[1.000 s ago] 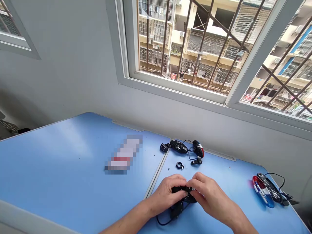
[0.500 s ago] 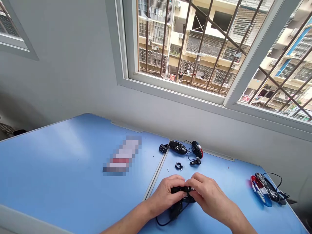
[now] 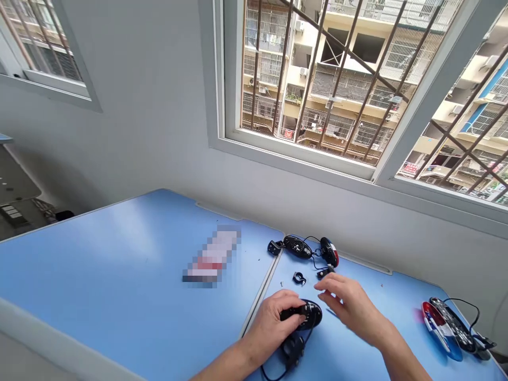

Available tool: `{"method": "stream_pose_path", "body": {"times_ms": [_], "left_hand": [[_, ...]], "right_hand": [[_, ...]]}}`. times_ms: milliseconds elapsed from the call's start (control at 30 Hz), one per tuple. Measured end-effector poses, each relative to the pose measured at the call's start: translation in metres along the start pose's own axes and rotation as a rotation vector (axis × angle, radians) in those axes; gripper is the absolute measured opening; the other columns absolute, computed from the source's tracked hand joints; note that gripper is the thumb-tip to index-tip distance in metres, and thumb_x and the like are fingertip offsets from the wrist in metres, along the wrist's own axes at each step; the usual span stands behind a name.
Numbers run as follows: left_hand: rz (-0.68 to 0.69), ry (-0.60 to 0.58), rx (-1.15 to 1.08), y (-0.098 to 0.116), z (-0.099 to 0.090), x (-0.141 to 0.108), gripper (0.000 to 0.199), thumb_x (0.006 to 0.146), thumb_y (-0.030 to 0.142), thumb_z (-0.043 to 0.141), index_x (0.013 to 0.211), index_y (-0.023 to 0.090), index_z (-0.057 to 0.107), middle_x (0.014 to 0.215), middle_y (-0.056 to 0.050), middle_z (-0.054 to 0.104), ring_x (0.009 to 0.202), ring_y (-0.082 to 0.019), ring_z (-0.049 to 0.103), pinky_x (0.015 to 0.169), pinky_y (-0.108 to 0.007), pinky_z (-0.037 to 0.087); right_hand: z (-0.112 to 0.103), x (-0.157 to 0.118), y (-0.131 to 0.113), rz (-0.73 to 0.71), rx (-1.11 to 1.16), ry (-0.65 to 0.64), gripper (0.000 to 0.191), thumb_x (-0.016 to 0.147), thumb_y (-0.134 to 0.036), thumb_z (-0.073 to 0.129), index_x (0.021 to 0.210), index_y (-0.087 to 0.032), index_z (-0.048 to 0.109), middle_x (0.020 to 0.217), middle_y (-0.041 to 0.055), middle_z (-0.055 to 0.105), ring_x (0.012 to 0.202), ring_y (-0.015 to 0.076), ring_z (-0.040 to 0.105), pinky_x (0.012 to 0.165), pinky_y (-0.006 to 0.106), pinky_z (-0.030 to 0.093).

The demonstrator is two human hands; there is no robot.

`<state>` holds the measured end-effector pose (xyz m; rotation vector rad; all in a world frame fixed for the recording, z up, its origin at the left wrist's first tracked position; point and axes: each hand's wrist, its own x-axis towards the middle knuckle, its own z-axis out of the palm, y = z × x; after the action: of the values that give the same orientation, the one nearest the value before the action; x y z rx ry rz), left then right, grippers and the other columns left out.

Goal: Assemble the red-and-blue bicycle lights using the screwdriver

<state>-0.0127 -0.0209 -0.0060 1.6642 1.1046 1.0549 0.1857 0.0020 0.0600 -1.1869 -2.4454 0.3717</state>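
Off the black oval unit (image 3: 315, 316) at lower centre, the right hand (image 3: 351, 304) has moved rightward. How much is done I cannot tell, but a ring clamp (image 3: 296, 278) (a tiny piece (image 3: 281, 284) beside it) lies unattached higher in the frame. The left hand (image 3: 273, 319) pinches the unit between thumb and fingers; the right hovers, thumb and fingertips parted.

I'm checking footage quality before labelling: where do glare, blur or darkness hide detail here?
Head view: pale glare washes the left part of the blue tabletop; head view: mosaic blocks hide the oblong item lying there; head view: the black oval device in the left hand has dark parts with little readable detail.
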Motion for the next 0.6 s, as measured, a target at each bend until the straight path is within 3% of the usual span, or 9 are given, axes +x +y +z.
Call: {"method": "stream_pose_path", "body": {"times_ms": [233,400,600], "left_hand": [[-0.054,0.103,0.012,-0.006,-0.004,-0.014,0.018,0.072,0.016,0.063,0.082,0.025,0.075,0.098,-0.003,0.07,0.094,-0.022,0.064,0.089,-0.03,0.047],[0.033,0.091,-0.042,-0.009,-0.006,-0.017,0.018,0.077,0.016,0.062,0.087,0.025,0.074,0.094,-0.002,0.069,0.089,-0.02,0.063,0.084,-0.028,0.048],[0.081,0.064,-0.047,-0.013,-0.005,-0.01,0.015,0.083,0.025,0.061,0.094,0.025,0.072,0.094,-0.002,0.069,0.09,-0.02,0.062,0.083,-0.029,0.049]], "right_hand": [[0.018,0.049,-0.013,-0.093,0.037,-0.115,0.017,0.084,-0.01,0.057,0.09,-0.017,0.071,0.083,0.0053,0.069,0.072,0.0146,0.063,0.064,0.023,0.046],[0.011,0.042,-0.033,-0.156,0.138,-0.175,0.016,0.089,-0.017,0.055,0.093,-0.019,0.071,0.08,0.0026,0.067,0.068,0.0117,0.059,0.059,0.02,0.043],[0.002,0.031,-0.049,-0.188,-0.176,-0.288,0.022,0.078,-0.006,0.062,0.093,-0.019,0.071,0.075,0.0033,0.064,0.07,0.0156,0.059,0.057,0.022,0.038]]}}
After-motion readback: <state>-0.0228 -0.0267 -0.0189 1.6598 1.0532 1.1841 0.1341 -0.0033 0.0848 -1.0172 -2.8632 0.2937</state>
